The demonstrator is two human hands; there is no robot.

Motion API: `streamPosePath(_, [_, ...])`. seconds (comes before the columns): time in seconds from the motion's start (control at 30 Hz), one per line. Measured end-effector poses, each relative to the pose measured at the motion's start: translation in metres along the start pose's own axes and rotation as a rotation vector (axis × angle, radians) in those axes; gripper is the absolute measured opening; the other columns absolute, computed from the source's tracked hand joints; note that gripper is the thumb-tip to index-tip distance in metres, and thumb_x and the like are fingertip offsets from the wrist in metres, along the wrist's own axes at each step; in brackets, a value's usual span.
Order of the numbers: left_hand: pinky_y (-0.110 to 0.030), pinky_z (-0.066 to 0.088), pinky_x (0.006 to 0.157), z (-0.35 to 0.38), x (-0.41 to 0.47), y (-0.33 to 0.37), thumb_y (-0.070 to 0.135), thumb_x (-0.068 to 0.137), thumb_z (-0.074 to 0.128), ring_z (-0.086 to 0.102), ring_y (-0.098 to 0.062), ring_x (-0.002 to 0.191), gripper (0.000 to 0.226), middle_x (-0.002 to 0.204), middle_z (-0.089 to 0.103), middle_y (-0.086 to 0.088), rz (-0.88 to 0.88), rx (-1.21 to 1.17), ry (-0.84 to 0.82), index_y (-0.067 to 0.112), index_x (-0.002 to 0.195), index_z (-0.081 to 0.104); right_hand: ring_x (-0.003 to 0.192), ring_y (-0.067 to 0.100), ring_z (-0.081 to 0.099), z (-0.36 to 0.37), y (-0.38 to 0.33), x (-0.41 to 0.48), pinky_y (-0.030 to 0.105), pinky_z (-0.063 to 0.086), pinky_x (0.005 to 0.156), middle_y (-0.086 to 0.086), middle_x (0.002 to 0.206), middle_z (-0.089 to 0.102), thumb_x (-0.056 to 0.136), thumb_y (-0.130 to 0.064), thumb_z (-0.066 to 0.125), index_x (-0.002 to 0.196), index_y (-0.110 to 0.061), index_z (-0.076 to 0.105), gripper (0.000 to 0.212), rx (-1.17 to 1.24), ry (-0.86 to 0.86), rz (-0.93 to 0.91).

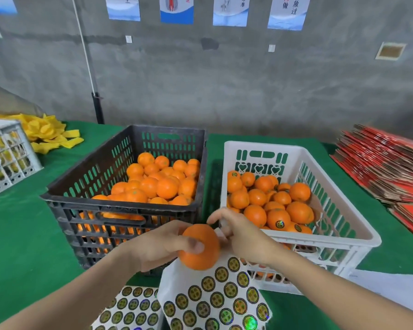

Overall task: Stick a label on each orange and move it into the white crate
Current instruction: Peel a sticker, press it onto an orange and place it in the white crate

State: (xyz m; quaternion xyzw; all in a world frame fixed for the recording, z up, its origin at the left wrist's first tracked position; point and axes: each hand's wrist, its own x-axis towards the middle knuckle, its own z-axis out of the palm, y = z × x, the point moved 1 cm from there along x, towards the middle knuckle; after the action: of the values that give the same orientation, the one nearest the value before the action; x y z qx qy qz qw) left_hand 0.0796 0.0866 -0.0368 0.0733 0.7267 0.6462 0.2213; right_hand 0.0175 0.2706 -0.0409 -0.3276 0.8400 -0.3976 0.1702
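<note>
My left hand [161, 246] grips an orange [202, 248] in front of the two crates, thumb across its near side. My right hand [239, 232] is right beside that orange with its fingers curled at the fruit's right edge, above a lifted label sheet [215, 298]; whether it pinches a label is hidden. A second label sheet [131, 308] lies flat on the green table. The black crate [129, 206] at centre left holds several oranges. Several more lie in the white crate [343, 225] at right, some showing round labels.
A pile of yellow foam nets [50, 134] lies at the back left beside a grey-white crate [7, 160]. Stacked red cartons [386, 167] fill the right side. White paper [391, 289] lies near the white crate's front corner. A concrete wall stands behind the green table [22, 234].
</note>
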Motion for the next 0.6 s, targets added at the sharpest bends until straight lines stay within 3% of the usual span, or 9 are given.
streamPosePath(0.1, [-0.025, 0.051, 0.08, -0.009, 0.001, 0.012, 0.037, 0.057, 0.072, 0.067, -0.02, 0.092, 0.054, 0.096, 0.072, -0.006, 0.054, -0.054, 0.041, 0.003, 0.099, 0.069, 0.047, 0.008, 0.046, -0.019, 0.0, -0.009, 0.019, 0.036, 0.048, 0.008, 0.06, 0.052, 0.088, 0.005, 0.057, 0.102, -0.018, 0.052, 0.027, 0.29, 0.005, 0.021])
streamPosePath(0.17, [-0.024, 0.052, 0.079, -0.015, 0.001, 0.019, 0.039, 0.055, 0.076, 0.067, -0.021, 0.096, 0.056, 0.101, 0.073, -0.007, 0.075, -0.085, 0.07, 0.006, 0.1, 0.07, 0.053, 0.007, 0.054, -0.028, 0.0, -0.012, 0.02, 0.044, 0.056, 0.007, 0.062, 0.054, 0.086, 0.004, 0.062, 0.097, -0.013, 0.061, 0.02, 0.365, 0.002, -0.006])
streamPosePath(0.3, [-0.028, 0.051, 0.087, -0.023, 0.002, 0.032, 0.063, 0.039, 0.087, 0.066, -0.023, 0.107, 0.091, 0.114, 0.071, -0.007, 0.095, -0.051, 0.073, 0.009, 0.11, 0.067, 0.071, 0.013, 0.061, -0.031, -0.008, -0.014, 0.018, 0.051, 0.069, 0.019, 0.076, 0.061, 0.081, 0.01, 0.065, 0.089, -0.016, 0.071, 0.027, 0.355, 0.091, -0.036])
streamPosePath(0.37, [-0.024, 0.052, 0.083, -0.025, 0.004, 0.04, 0.067, 0.038, 0.085, 0.068, -0.019, 0.102, 0.085, 0.109, 0.073, -0.004, 0.091, -0.024, 0.038, 0.013, 0.103, 0.071, 0.067, 0.009, 0.063, -0.029, -0.012, -0.015, 0.016, 0.05, 0.064, 0.008, 0.075, 0.071, 0.079, 0.007, 0.068, 0.088, -0.015, 0.073, 0.024, 0.361, 0.138, -0.045])
streamPosePath(0.47, [-0.021, 0.052, 0.08, -0.023, 0.009, 0.046, 0.067, 0.037, 0.085, 0.069, -0.013, 0.096, 0.077, 0.102, 0.075, 0.001, 0.072, -0.014, 0.039, 0.017, 0.094, 0.075, 0.053, -0.002, 0.058, -0.031, -0.014, -0.016, 0.009, 0.042, 0.052, -0.005, 0.066, 0.07, 0.079, 0.005, 0.07, 0.086, -0.013, 0.074, 0.019, 0.384, 0.188, -0.089])
streamPosePath(0.6, [-0.029, 0.054, 0.077, -0.021, 0.019, 0.042, 0.051, 0.047, 0.077, 0.071, -0.018, 0.096, 0.081, 0.103, 0.074, -0.003, -0.008, -0.212, 0.155, 0.016, 0.117, 0.056, 0.057, 0.008, 0.053, -0.029, -0.015, -0.02, 0.017, 0.043, 0.055, 0.005, 0.065, 0.065, 0.076, 0.001, 0.074, 0.081, -0.016, 0.075, 0.018, 0.277, 0.309, -0.173])
